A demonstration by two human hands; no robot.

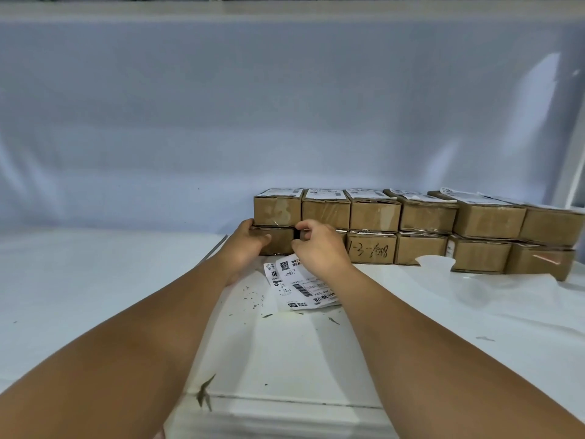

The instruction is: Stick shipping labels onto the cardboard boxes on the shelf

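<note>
Cardboard boxes (373, 213) sit stacked two high far back on the shelf (95, 280), shipping labels (300, 286) before their left end.

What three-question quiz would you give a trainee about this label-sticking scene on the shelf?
1. True or false: the top-row boxes already carry labels on their tops.
2. The left hand holds: A) the bottom-left box, B) a top-row box, C) a tape roll.
3. Fill the gap: the loose labels lie on the shelf in ___ of the boxes.
Key: 1 true; 2 A; 3 front.
</note>
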